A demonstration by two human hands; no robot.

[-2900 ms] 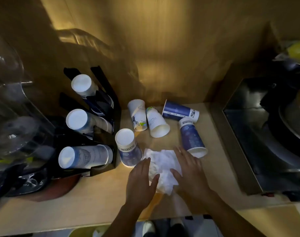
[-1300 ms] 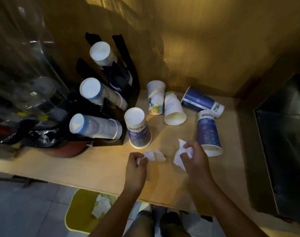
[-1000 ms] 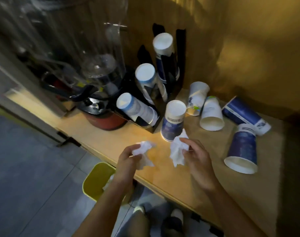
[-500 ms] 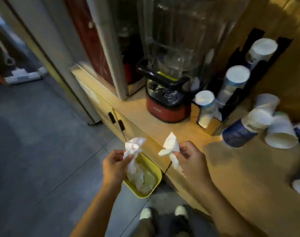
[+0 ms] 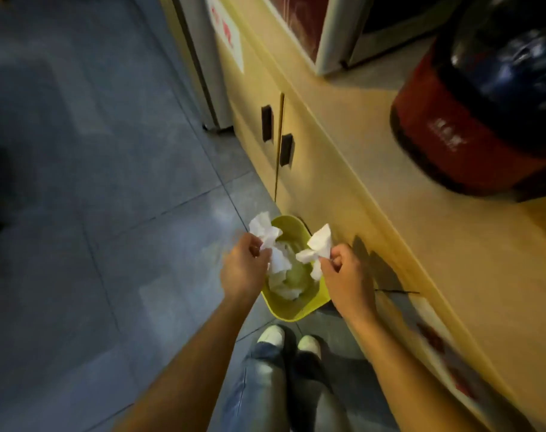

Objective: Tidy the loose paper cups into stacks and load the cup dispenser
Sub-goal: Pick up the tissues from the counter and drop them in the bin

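Note:
My left hand [image 5: 244, 269] pinches a crumpled white tissue [image 5: 265, 233], and my right hand [image 5: 343, 275] pinches a second white tissue piece [image 5: 319, 247]. Both hands hover just above a yellow-green waste bin [image 5: 292, 308] on the floor, which holds more crumpled white paper [image 5: 285, 286]. The paper cups and the cup dispenser are out of view.
The wooden counter [image 5: 452, 244] runs along the right with cabinet doors and two dark handles [image 5: 276, 138] below it. A red appliance base [image 5: 452, 141] stands on the counter. Grey tiled floor [image 5: 94, 213] spreads to the left. My shoes [image 5: 288, 339] stand just behind the bin.
My view has swung left and down, away from the cups to the floor. Both hands have carried the tissue pieces off the counter and lowered them over the bin.

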